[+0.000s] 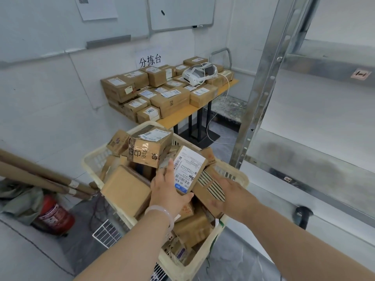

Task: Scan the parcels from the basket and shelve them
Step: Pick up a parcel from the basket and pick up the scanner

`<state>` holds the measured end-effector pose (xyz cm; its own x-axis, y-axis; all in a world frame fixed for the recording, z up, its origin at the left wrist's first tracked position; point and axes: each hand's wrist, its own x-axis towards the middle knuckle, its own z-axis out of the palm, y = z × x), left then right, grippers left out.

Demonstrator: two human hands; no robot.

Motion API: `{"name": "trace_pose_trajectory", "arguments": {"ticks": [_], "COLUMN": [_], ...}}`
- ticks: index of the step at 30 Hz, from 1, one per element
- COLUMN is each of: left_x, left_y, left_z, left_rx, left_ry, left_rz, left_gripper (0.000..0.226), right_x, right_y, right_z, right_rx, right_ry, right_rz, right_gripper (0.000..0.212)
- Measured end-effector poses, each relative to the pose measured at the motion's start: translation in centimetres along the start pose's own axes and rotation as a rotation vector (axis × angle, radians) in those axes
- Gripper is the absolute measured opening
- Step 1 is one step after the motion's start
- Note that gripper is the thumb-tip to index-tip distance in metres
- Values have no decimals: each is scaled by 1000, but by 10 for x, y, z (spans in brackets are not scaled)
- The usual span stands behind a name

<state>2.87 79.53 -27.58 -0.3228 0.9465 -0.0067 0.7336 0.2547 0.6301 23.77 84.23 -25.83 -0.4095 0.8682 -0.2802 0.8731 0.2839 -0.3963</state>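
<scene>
A cream plastic basket [233, 175] stands in front of me, heaped with several brown cardboard parcels. My left hand [168, 187] grips a small parcel with a white shipping label [188, 167] from its left side and underneath, label facing up, just above the heap. My right hand [225, 191] holds a brown parcel with black stripes [211, 186] next to it, fingers wrapped under its near edge. A larger taped box [148, 149] sits on top of the pile behind.
A metal shelf rack [261, 82] with bare shelves rises on the right; a black scanner [303, 217] lies on its lower shelf. A table [182, 115] with several parcels and a white headset [197, 74] stands behind. A red fire extinguisher [53, 216] and cardboard tubes [40, 177] lie at left.
</scene>
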Motion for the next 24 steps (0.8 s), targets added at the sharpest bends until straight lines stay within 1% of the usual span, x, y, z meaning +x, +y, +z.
{"name": "trace_pose_trajectory", "arguments": {"ticks": [6,8,10,12,14,16,19,22,24], "left_x": [-7,-8,-9,-8,-7,-5,-4,-5,-6], "left_y": [18,28,40,55,69,82,101,121,132], "left_z": [-17,-21,-22,-21,-17,-11,1,14,23], "left_rx": [66,88,110,127,149,134,64,-108,-190], "left_ry": [-123,-177,-228,-260,-273,-283,-299,-381,-406], "left_rz": [218,288,361,413,461,483,436,382,415], "left_gripper": [124,124,125,126,128,126,122,115,104], "right_x": [-7,-9,-13,-22,-32,-42,-61,-81,-92], "right_y": [-6,-2,7,17,28,40,57,71,77], "right_z": [-26,-34,-41,-44,-47,-49,-56,-62,-63], "right_rx": [218,301,445,588,649,683,737,778,797], "right_ry": [234,238,208,195,209,269,370,435,459], "right_rz": [-3,37,89,117,128,155,215,247,264], "right_gripper": [88,90,89,83,74,68,62,56,56]}}
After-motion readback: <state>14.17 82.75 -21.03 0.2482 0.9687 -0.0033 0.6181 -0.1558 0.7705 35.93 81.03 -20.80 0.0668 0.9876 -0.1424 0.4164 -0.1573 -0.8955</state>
